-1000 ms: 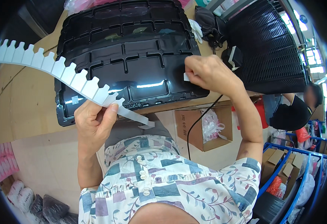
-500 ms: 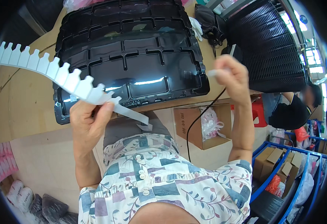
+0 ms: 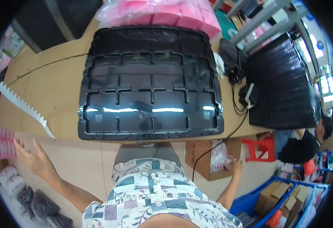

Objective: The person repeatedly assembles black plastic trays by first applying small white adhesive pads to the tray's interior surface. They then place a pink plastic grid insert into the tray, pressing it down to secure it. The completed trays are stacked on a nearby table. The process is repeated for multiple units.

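My left hand (image 3: pixel 35 159) is open, fingers spread, just off the table's front edge at the left. It holds nothing. Beyond its fingertips a white strip of tabbed labels (image 3: pixel 20 102) lies along the table's left part. Low on the right, my right hand (image 3: pixel 234 167) is at the rim of a cardboard box (image 3: pixel 200 159) with clear plastic and pinkish scraps (image 3: pixel 219 157) inside. Its fingers are too small and blurred to read. Between the hands, on the table, sits a black compartmented plastic tray (image 3: pixel 134 98). Small square stickers (image 3: pixel 98 118) show near its front corners.
Pink wrapped packs (image 3: pixel 174 15) stand behind the tray. On the right are a white glove (image 3: pixel 219 65), a dark bag (image 3: pixel 233 57), a black cable (image 3: pixel 212 150) and a tall stack of black trays (image 3: pixel 284 87). A red stool (image 3: pixel 259 146) and another person (image 3: pixel 303 146) are further right.
My left hand has let go of the label strip, which now lies on the table, and has drawn back leftward. My right hand has dropped from beside the tray to the cardboard box.
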